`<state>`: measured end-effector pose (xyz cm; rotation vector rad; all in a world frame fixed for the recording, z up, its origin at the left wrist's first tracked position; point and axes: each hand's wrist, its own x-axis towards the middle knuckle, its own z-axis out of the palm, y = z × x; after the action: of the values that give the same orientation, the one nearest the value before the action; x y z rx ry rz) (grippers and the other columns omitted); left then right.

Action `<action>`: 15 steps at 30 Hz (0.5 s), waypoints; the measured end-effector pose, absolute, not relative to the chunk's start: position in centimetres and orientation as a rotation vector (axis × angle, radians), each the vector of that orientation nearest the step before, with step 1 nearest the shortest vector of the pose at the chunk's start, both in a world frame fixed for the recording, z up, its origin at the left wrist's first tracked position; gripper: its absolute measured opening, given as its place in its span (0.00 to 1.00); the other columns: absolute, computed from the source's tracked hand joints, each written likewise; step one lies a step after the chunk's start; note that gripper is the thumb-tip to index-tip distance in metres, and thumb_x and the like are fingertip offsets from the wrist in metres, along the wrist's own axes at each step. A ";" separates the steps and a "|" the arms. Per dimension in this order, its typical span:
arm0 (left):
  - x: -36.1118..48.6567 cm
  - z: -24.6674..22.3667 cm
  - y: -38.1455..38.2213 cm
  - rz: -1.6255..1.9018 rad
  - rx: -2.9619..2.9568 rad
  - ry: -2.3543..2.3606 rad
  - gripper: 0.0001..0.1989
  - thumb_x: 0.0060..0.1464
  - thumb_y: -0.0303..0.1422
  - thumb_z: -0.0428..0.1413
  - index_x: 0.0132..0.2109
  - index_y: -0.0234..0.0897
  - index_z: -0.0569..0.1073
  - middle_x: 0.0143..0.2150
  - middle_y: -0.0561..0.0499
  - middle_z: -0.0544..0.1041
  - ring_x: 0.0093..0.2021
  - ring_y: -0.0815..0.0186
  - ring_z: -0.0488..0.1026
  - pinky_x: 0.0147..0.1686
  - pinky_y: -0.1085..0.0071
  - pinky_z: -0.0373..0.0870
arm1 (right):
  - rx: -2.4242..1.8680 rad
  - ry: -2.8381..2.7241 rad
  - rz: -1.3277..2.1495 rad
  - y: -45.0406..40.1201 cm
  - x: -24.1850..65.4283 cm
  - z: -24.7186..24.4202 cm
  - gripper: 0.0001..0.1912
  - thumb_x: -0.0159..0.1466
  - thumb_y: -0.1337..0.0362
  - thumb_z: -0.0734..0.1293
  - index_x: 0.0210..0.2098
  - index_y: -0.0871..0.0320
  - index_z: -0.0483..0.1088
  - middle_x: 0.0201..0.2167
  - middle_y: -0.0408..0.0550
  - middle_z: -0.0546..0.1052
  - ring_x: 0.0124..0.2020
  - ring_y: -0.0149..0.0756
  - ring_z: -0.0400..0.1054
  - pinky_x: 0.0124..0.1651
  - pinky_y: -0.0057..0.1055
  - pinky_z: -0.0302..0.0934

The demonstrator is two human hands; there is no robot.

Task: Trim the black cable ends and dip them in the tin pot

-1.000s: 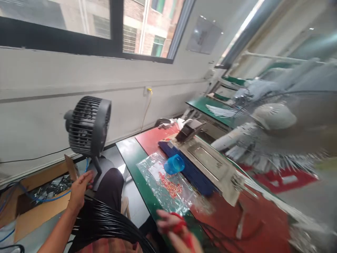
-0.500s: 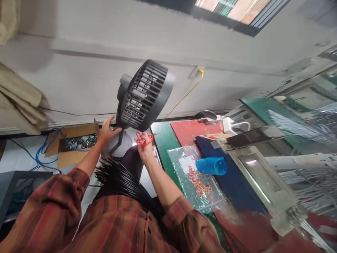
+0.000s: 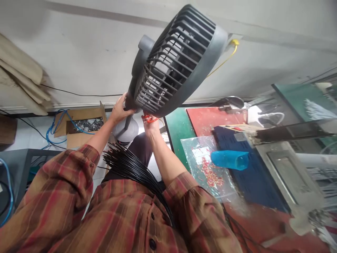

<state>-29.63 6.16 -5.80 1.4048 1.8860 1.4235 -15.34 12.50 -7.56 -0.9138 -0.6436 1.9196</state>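
A grey stand fan (image 3: 181, 63) with a slatted cage tilts in front of me, its head turned to the right. My left hand (image 3: 120, 111) is wrapped around the fan's neck, just below the head. Under the lower rim of the cage, my right hand (image 3: 151, 127) has red-handled scissors (image 3: 150, 118) looped on its fingers. The fan head partly hides those fingertips, so whether they touch the fan is unclear. Across my lap lies a bundle of black cables (image 3: 129, 165), their cut ends pointing left.
At right, a green-topped table (image 3: 177, 123) bears a red mat (image 3: 202, 117), a plastic bag (image 3: 192, 144) of small red and yellow bits, a blue cup (image 3: 229, 160) on its side and a grey machine (image 3: 286, 172). An open cardboard box (image 3: 75, 138) lies left of the fan.
My left hand has closed around the fan's neck. The fan appears larger and higher in view. My right hand has moved up under the cage with the scissors.
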 end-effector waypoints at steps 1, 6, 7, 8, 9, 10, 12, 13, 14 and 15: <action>-29.7 -5.9 6.2 1.425 1.415 1.886 0.41 0.40 0.33 0.63 0.60 0.37 0.56 0.57 0.41 0.66 0.57 0.53 0.61 0.48 0.60 0.65 | -0.917 -0.651 1.917 12.5 -15.4 -7.6 0.08 0.56 0.66 0.59 0.21 0.54 0.59 0.15 0.34 0.61 0.17 0.24 0.53 0.29 0.25 0.58; -29.7 -6.1 6.1 1.427 1.453 1.913 0.40 0.40 0.32 0.62 0.60 0.38 0.56 0.56 0.43 0.67 0.57 0.53 0.62 0.51 0.58 0.63 | -0.920 -0.706 1.907 12.4 -15.5 -7.7 0.07 0.58 0.64 0.59 0.24 0.54 0.62 0.18 0.36 0.64 0.20 0.25 0.57 0.30 0.24 0.57; -29.7 -6.1 6.1 1.424 1.458 1.921 0.40 0.40 0.32 0.62 0.61 0.37 0.56 0.56 0.43 0.67 0.57 0.52 0.62 0.51 0.58 0.62 | -0.922 -0.719 1.902 12.4 -15.4 -7.7 0.06 0.58 0.63 0.59 0.24 0.54 0.62 0.18 0.36 0.65 0.21 0.25 0.57 0.30 0.24 0.56; -29.6 -6.2 6.1 1.421 1.461 1.928 0.40 0.40 0.32 0.62 0.61 0.37 0.56 0.56 0.42 0.67 0.57 0.52 0.61 0.52 0.58 0.62 | -0.924 -0.733 1.897 12.4 -15.4 -7.7 0.06 0.58 0.63 0.59 0.25 0.54 0.62 0.19 0.36 0.65 0.21 0.25 0.57 0.29 0.24 0.56; -29.5 -6.1 6.1 1.419 1.463 1.935 0.41 0.40 0.32 0.62 0.61 0.36 0.56 0.56 0.42 0.67 0.57 0.52 0.61 0.51 0.58 0.62 | -0.927 -0.749 1.891 12.4 -15.4 -7.7 0.06 0.58 0.62 0.59 0.25 0.54 0.62 0.19 0.36 0.65 0.21 0.25 0.57 0.29 0.24 0.56; -29.4 -6.1 6.1 1.418 1.464 1.942 0.41 0.40 0.32 0.62 0.61 0.35 0.56 0.56 0.41 0.67 0.57 0.52 0.61 0.51 0.58 0.62 | -0.930 -0.767 1.886 12.4 -15.3 -7.7 0.06 0.58 0.62 0.59 0.25 0.54 0.62 0.19 0.36 0.66 0.22 0.26 0.57 0.29 0.24 0.55; -29.2 -6.0 6.1 1.414 1.465 1.954 0.41 0.40 0.32 0.62 0.61 0.34 0.55 0.57 0.40 0.66 0.57 0.51 0.61 0.51 0.57 0.63 | -0.938 -0.806 1.876 12.4 -15.3 -7.5 0.06 0.58 0.61 0.59 0.25 0.53 0.61 0.20 0.36 0.65 0.23 0.26 0.58 0.29 0.24 0.56; -29.2 -5.9 6.0 1.413 1.465 1.960 0.41 0.40 0.32 0.62 0.61 0.34 0.55 0.57 0.40 0.66 0.57 0.51 0.61 0.51 0.57 0.63 | -0.945 -0.826 1.870 12.3 -15.3 -7.5 0.07 0.58 0.61 0.59 0.24 0.53 0.61 0.20 0.37 0.65 0.23 0.27 0.58 0.30 0.24 0.56; -29.1 -5.8 6.0 1.411 1.464 1.965 0.41 0.40 0.32 0.62 0.61 0.35 0.56 0.57 0.40 0.66 0.57 0.51 0.61 0.51 0.57 0.63 | -0.955 -0.847 1.865 12.3 -15.3 -7.4 0.07 0.58 0.61 0.59 0.24 0.53 0.60 0.20 0.37 0.65 0.23 0.27 0.59 0.30 0.25 0.56; -29.1 -5.7 6.0 1.411 1.462 1.968 0.41 0.40 0.32 0.62 0.61 0.36 0.56 0.57 0.41 0.66 0.57 0.51 0.61 0.50 0.56 0.63 | -0.968 -0.873 1.861 12.3 -15.3 -7.4 0.07 0.58 0.61 0.58 0.23 0.53 0.59 0.20 0.37 0.65 0.24 0.27 0.59 0.30 0.25 0.56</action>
<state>-29.12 5.96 -5.72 1.4622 1.9681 1.4106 -15.29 12.28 -7.37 -0.9677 -0.8725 1.8607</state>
